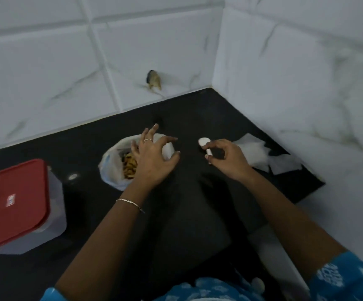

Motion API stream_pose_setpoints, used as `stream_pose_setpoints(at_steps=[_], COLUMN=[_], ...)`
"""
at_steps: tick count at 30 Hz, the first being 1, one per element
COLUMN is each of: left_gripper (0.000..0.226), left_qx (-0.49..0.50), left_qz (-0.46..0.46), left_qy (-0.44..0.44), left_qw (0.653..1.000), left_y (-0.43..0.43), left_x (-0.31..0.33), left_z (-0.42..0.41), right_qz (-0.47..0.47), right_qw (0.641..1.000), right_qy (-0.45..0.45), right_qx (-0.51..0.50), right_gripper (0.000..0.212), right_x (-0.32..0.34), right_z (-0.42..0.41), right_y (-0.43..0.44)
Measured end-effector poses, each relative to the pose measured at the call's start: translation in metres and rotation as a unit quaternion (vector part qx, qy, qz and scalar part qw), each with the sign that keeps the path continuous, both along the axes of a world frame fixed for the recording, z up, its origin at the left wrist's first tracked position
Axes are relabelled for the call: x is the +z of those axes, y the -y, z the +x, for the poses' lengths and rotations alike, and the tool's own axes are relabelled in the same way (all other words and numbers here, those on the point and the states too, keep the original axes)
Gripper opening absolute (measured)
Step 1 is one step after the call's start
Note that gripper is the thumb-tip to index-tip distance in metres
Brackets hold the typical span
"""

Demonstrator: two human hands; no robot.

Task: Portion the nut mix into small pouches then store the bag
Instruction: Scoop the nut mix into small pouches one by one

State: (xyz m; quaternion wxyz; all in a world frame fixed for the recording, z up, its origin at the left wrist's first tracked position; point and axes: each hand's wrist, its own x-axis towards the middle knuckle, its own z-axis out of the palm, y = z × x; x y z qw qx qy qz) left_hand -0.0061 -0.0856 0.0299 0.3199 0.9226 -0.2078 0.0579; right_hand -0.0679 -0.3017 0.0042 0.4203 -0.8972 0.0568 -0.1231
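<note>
On the black counter (187, 213), bag of nut mix (111, 168) sits open near centre. Left hand (152, 157) spread loose over its rim, gripping nothing; right hand (228, 159) pinches white spoon (204, 143). Best: steady rim first, scoop shallow, carry level to pouches (254, 153) lying right

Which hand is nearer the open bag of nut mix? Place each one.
Left. The left hand is spread over the right side of the nut mix bag; the right hand, pinching a white scoop, is off to the bag's right, apart from it.
</note>
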Motion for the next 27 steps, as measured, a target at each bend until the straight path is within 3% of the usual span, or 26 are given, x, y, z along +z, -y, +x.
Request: stream_pose_setpoints(at_steps=[5, 11, 21, 24, 27], left_gripper=[0.030, 0.027, 0.023, 0.022, 0.021], left_qx=[-0.153, -0.202, -0.195, -0.196, -0.195], left_qz=[-0.117, -0.159, -0.147, -0.141, -0.139], left_qy=[-0.053, -0.280, -0.346, -0.349, -0.354], left_qw=[0.980, 0.925, 0.906, 0.905, 0.904], left_y=[0.066, 0.101, 0.106, 0.107, 0.107], left_x=[-0.011, -0.033, -0.055, -0.057, -0.059], left_z=[-0.029, -0.051, -0.056, -0.055, -0.054], right_qz=[-0.085, -0.181, -0.339, -0.365, -0.393], right_qw=[0.977, 0.929, 0.895, 0.880, 0.872], right_qy=[-0.004, -0.122, -0.191, -0.238, -0.229], right_qx=[-0.198, -0.300, -0.216, -0.190, -0.182], right_gripper=[0.031, 0.060, 0.078, 0.073, 0.069], right_x=[-0.010, -0.019, -0.038, -0.040, -0.038], right_z=[-0.064, -0.107, -0.110, -0.109, -0.107], right_y=[0.053, 0.093, 0.126, 0.132, 0.133])
